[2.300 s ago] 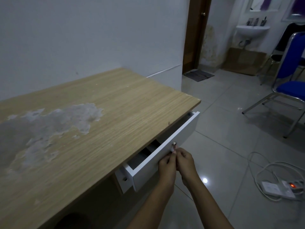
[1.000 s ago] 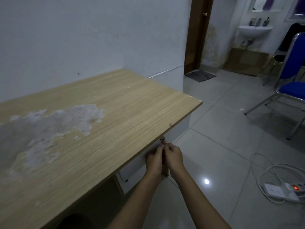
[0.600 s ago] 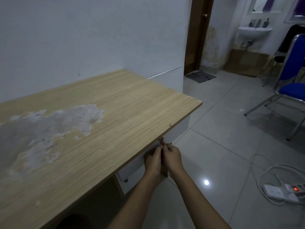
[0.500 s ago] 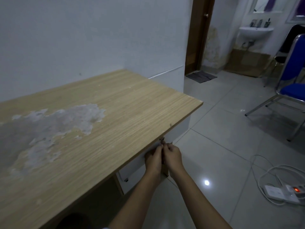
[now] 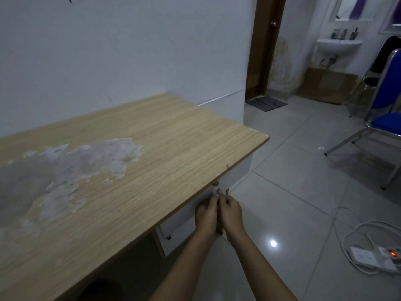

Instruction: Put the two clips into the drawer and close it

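Observation:
The white drawer (image 5: pixel 182 221) sits pushed in flush under the front edge of the wooden desk (image 5: pixel 165 153). Its small metal knob (image 5: pixel 216 183) shows just under the desk edge. My left hand (image 5: pixel 206 215) and my right hand (image 5: pixel 231 211) are pressed side by side in front of the drawer face. Their fingers are bunched together just below the knob, with a left fingertip close under it and nothing visible in either hand. No clips are in sight, and the drawer's inside is hidden.
The desk top has a large peeled grey patch (image 5: pixel 71 168) on the left. On the tiled floor to the right lie a white power strip (image 5: pixel 373 257) with a red light and its looped cable. A blue chair (image 5: pixel 386 124) stands at the far right.
The drawer stood open 2.3 s ago with both hands at its knob; it is now pushed in. Since then the fingers have slid a little below the knob.

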